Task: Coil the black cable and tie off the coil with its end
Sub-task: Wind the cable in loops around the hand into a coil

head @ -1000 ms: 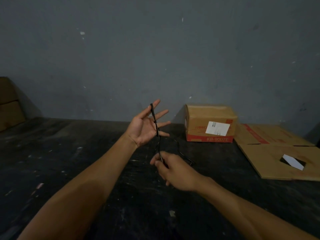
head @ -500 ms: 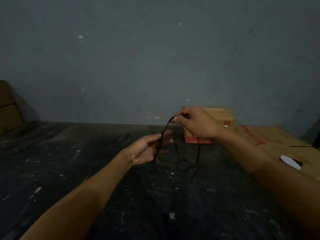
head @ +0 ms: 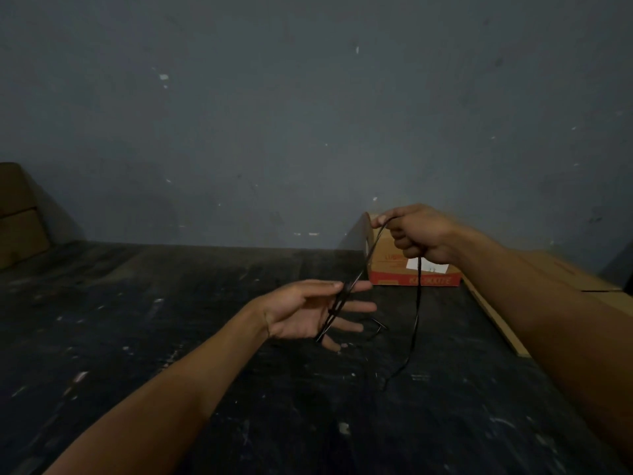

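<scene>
A thin black cable (head: 416,313) runs between both hands above the dark table. My left hand (head: 308,311) is palm up with fingers spread, and a few strands of the cable cross its fingers, pinched under the thumb. My right hand (head: 416,234) is raised higher and to the right, fist closed on the cable. From the right fist one strand slants down to the left hand, and another hangs down in a loose curve to the table. The cable's plug end (head: 378,325) lies on the table just past the left fingers.
The dark, scuffed table (head: 171,337) meets a grey wall. A small cardboard box with a red band (head: 411,272) stands behind my right hand. Flattened cardboard (head: 496,320) lies at the right edge. Another brown box (head: 17,214) sits at the far left.
My right hand rose from low by the table to up and right, pulling the cable out longer. My left hand tilted from upright to flatter, palm up, with cable strands across its fingers.
</scene>
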Demonstrator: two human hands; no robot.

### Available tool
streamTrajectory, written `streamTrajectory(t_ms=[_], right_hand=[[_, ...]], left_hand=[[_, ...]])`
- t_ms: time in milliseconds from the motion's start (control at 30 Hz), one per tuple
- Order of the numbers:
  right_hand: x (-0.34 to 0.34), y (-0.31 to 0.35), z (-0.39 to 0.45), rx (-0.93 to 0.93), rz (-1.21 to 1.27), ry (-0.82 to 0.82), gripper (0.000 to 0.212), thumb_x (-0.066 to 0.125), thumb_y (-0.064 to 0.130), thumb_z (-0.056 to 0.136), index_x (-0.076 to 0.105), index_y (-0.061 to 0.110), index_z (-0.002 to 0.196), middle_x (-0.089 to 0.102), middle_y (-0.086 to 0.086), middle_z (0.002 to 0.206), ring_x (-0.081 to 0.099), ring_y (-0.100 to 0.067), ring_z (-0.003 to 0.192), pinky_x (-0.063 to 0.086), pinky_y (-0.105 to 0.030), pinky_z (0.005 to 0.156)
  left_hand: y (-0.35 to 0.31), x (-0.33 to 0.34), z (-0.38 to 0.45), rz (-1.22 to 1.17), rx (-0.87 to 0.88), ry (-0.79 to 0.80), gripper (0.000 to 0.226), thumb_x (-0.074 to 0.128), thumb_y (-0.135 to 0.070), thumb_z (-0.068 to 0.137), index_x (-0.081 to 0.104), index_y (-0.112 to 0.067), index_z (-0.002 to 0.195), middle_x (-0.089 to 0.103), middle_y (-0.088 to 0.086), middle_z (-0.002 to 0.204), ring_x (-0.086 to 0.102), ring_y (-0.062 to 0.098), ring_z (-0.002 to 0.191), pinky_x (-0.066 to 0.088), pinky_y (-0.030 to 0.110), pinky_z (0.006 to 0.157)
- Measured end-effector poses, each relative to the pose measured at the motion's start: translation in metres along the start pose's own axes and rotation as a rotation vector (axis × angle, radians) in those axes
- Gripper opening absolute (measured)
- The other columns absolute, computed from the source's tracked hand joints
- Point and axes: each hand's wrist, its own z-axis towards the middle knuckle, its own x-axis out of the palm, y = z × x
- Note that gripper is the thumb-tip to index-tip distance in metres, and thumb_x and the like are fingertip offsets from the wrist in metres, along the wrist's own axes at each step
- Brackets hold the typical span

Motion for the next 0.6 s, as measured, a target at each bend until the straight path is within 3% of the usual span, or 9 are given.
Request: streamTrajectory(t_ms=[167,233,267,300,333,367,467,600], right_hand=[[0.007,-0.031,0.008,0.048,0.055,0.054,0.021,0.042,0.01,0.099,0.062,0.015,0.101,0.039,0.009,0.047,0.025,-0.006,0.039,0.017,-0.018,0.034],[0.014,-0.049,0.007,0.031,0.061,0.086,0.017,0.049,0.015,0.097,0.063,0.013,0.107,0.056,0.007,0.052,0.04,-0.008,0.044,0.029,-0.02,0.039],[0.018,-0.059,0.006,0.017,0.078,0.121,0.02,0.054,0.018,0.095,0.063,0.013,0.112,0.066,0.001,0.067,0.055,-0.015,0.056,0.043,-0.025,0.05],[0.021,-0.071,0.005,0.002,0.113,0.162,0.023,0.057,0.02,0.093,0.064,0.014,0.114,0.072,-0.006,0.089,0.064,-0.026,0.078,0.053,-0.037,0.07],[0.025,-0.08,0.002,-0.011,0.179,0.215,0.024,0.057,0.018,0.092,0.066,0.015,0.114,0.07,-0.012,0.106,0.063,-0.036,0.096,0.05,-0.048,0.089],[0.03,-0.09,0.0,-0.021,0.276,0.27,0.023,0.057,0.015,0.092,0.068,0.016,0.112,0.067,-0.015,0.11,0.061,-0.039,0.099,0.046,-0.051,0.094],[0.05,-0.106,-0.011,-0.044,0.57,0.341,0.017,0.054,0.015,0.094,0.07,0.018,0.098,0.056,-0.001,0.076,0.046,-0.015,0.066,0.039,-0.029,0.065],[0.076,-0.117,-0.015,-0.027,0.582,0.223,0.028,0.048,0.025,0.099,0.064,0.013,0.118,0.045,0.004,0.064,0.039,-0.009,0.058,0.033,-0.024,0.056]], left_hand=[[-0.009,0.016,0.003,-0.035,0.058,0.164,0.048,0.054,-0.038,0.092,0.049,-0.029,0.139,0.041,0.012,0.151,0.022,0.046,0.143,0.026,0.063,0.104],[-0.013,0.019,0.004,-0.07,0.126,0.203,0.047,0.051,-0.038,0.094,0.047,-0.03,0.14,0.037,0.014,0.153,0.02,0.047,0.143,0.023,0.067,0.104],[-0.015,0.02,0.005,-0.094,0.165,0.215,0.046,0.049,-0.037,0.094,0.047,-0.03,0.14,0.033,0.015,0.154,0.019,0.048,0.142,0.023,0.069,0.103],[-0.017,0.019,0.006,-0.116,0.209,0.221,0.045,0.046,-0.037,0.095,0.047,-0.03,0.14,0.029,0.016,0.156,0.018,0.05,0.142,0.023,0.07,0.101],[-0.02,0.019,0.006,-0.134,0.251,0.216,0.044,0.043,-0.037,0.096,0.048,-0.03,0.139,0.025,0.016,0.157,0.017,0.05,0.142,0.023,0.071,0.1],[-0.023,0.018,0.006,-0.15,0.293,0.196,0.043,0.042,-0.037,0.096,0.048,-0.031,0.138,0.025,0.015,0.158,0.018,0.051,0.142,0.023,0.072,0.099],[-0.032,0.014,0.005,-0.227,0.406,0.113,0.043,0.042,-0.038,0.096,0.05,-0.031,0.137,0.032,0.014,0.155,0.025,0.051,0.139,0.022,0.076,0.099],[-0.039,0.013,0.005,-0.313,0.472,0.046,0.041,0.039,-0.039,0.097,0.054,-0.031,0.134,0.037,0.014,0.152,0.029,0.052,0.137,0.022,0.078,0.098]])
